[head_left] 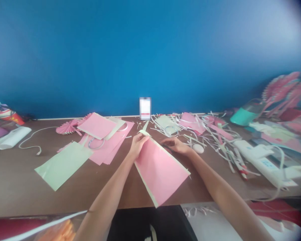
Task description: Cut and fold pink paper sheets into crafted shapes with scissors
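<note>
In the head view, my left hand [139,144] is closed on the upper corner of a pink paper sheet [163,170] with pale green margins. The sheet hangs tilted over the table's front edge. A pale green strip [145,126] sticks up beyond my left fingers. Just right of the sheet's upper edge, my right hand [177,146] is closed, with something dark and slim at its fingertips that is too blurred to name. On the left lie a pale green sheet [65,164] and a stack of pink sheets [112,147].
Many white paper strips [220,144] lie tangled on the right, beside a white power strip [266,162]. A pink folded-paper fan [68,126] and a white cable [30,139] are on the left. A phone [145,108] stands against the blue wall [130,50]. A teal container [245,115] is far right.
</note>
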`<state>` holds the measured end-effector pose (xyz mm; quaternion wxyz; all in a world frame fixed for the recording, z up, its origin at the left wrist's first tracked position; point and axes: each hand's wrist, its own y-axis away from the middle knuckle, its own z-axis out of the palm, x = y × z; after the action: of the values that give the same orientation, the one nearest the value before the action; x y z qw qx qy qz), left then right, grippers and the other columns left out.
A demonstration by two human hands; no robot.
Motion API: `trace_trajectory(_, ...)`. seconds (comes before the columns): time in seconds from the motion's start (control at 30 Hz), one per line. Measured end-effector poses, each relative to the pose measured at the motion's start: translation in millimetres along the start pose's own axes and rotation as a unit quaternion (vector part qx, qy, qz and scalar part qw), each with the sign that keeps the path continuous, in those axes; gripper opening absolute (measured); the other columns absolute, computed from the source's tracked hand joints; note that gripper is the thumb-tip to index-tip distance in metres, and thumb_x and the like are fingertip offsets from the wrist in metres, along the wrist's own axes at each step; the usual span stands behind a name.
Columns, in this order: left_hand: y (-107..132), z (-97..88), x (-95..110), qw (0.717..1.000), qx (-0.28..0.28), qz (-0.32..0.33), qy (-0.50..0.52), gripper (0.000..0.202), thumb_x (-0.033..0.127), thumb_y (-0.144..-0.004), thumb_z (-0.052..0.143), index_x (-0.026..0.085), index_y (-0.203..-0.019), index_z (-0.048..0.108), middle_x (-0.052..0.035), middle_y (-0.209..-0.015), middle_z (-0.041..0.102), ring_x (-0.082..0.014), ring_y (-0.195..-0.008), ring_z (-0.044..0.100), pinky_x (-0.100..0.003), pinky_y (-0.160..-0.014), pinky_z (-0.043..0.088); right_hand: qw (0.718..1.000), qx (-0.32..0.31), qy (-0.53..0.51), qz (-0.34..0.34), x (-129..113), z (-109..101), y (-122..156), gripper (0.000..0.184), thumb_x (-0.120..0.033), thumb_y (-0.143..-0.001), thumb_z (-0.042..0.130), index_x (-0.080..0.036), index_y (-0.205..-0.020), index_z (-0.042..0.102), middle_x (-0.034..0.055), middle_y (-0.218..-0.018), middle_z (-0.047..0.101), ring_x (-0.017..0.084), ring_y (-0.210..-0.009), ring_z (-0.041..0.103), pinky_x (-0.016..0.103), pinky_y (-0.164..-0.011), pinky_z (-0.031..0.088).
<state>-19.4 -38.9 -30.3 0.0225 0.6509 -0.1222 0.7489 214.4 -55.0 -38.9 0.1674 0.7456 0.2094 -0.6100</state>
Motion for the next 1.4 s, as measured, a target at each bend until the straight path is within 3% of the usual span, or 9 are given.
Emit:
trace_trajectory(0.17,2,1.1,3,1.0,-0.011,-0.006,0.02,0.017,0.033,-0.074,0.064,0.017,-0.073,0.063,0.001,-0.069,0.06,-0.0125,-0.063,0.053,-0.024,-0.062,0.039,1.0,0.006,-0.027,0.004,-2,-1,0,0.048,-0.041,-0.069,0.074,-0.01,-0.105,0.066,0.0011,-0.064,0.063,0.007,-0.046,0.047,0.024,-0.051,0.039)
trace_trajectory(0.43,4,2.6,4,0.999,-0.008,-0.005,0.033,0.017,0.034,-0.074,0.064,0.017,-0.074,0.063,0.0019,-0.066,0.059,-0.0111,-0.06,0.051,-0.023,-0.059,0.038,0.997,0.069,-0.018,-0.005,2,-1,-3,0.052,-0.042,-0.067,0.075,-0.012,-0.108,0.064,0.0019,-0.068,0.065,0.01,-0.053,0.053,0.026,-0.057,0.045)
trace_trajectory(0.6,1,0.7,-1,0.998,0.03,0.0,0.047,0.024,0.04,-0.074,0.066,0.016,-0.078,0.064,-0.0014,-0.076,0.065,-0.0142,-0.069,0.057,-0.026,-0.065,0.042,0.995,0.097,0.015,-0.015,-12,1,2,0.048,-0.047,-0.07,0.071,-0.016,-0.107,0.066,0.0087,-0.091,0.07,0.022,-0.083,0.065,0.034,-0.075,0.051)
trace_trajectory(0.77,-2,-1.1,-3,0.997,0.051,0.003,0.054,0.025,0.041,-0.073,0.068,0.018,-0.079,0.065,-0.0013,-0.079,0.066,-0.0144,-0.071,0.058,-0.026,-0.068,0.043,0.999,0.054,0.003,-0.002,-20,-3,5,0.051,-0.046,-0.068,0.072,-0.015,-0.108,0.066,0.0129,-0.107,0.068,0.027,-0.097,0.064,0.039,-0.083,0.051)
trace_trajectory(1.03,-8,-7.6,-11,0.995,0.08,-0.008,0.053,0.025,0.041,-0.071,0.069,0.018,-0.074,0.063,0.0021,-0.067,0.058,-0.0098,-0.062,0.051,-0.023,-0.061,0.04,1.0,-0.006,0.028,0.005,-19,-12,7,0.047,-0.043,-0.064,0.075,-0.013,-0.1,0.071,0.0106,-0.092,0.072,0.028,-0.087,0.067,0.035,-0.075,0.053)
trace_trajectory(1.4,-5,-4.0,-11,0.998,0.027,-0.035,0.034,0.031,0.046,-0.069,0.071,0.016,-0.075,0.064,-0.0005,-0.073,0.062,-0.013,-0.066,0.056,-0.025,-0.063,0.043,1.0,0.011,0.023,0.012,-35,2,12,0.052,-0.042,-0.066,0.074,-0.014,-0.109,0.069,0.0127,-0.106,0.07,0.03,-0.095,0.066,0.038,-0.079,0.054)
